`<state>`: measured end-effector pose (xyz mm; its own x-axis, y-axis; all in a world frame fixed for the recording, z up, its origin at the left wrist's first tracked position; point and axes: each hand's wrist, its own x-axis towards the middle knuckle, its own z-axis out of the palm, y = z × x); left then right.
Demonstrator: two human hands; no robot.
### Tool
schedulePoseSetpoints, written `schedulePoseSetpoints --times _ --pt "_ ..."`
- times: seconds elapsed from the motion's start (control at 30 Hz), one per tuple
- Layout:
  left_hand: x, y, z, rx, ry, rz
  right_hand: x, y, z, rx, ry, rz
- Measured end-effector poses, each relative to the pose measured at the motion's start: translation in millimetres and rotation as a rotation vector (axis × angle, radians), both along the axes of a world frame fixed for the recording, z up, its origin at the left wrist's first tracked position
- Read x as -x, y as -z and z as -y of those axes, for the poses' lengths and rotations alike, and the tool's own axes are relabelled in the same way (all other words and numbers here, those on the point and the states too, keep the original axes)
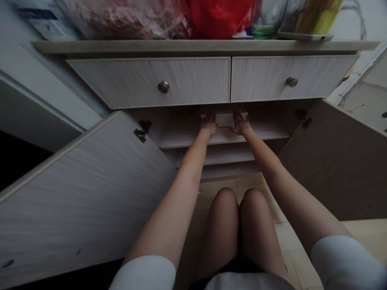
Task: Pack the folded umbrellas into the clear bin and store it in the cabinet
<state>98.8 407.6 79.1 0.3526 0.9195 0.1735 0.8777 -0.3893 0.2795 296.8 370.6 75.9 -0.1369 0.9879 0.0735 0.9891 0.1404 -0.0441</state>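
Observation:
Both my arms reach into an open wooden cabinet [187,139] below two drawers. My left hand [208,123] and my right hand [241,123] grip the two ends of a flat white box-like object [225,119] on the upper shelf. The fingers curl round its sides and their tips disappear under the drawer front. I crouch before the cabinet, and my knees show at the bottom centre.
The left door [84,193] and the right door [338,161] stand wide open on either side of my arms. Two shut drawers with round metal knobs [163,86] sit above. On the counter lie a red bag [220,16], a clear plastic bag and a glass.

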Motion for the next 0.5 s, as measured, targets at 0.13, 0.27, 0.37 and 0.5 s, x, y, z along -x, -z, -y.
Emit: schedulePoseSetpoints --times 0.13,0.27,0.37,0.5 --pt "-9.1 -12.3 6.2 0.023 -0.074 -0.075 0.6 -8.7 2.0 0.039 0.007 -0.069" --pt "-8.3 -21.0 20.6 0.021 -0.080 -0.099 -9.4 -21.8 10.2 0.008 0.001 -0.277" --pt "10.1 -14.1 52.7 -0.072 -0.013 0.041 -16.2 -20.0 47.1 -0.251 0.017 -0.510" --pt "72.1 27.0 152.3 -0.248 -0.048 0.407 -31.5 5.6 164.9 -0.661 -0.052 -0.871"
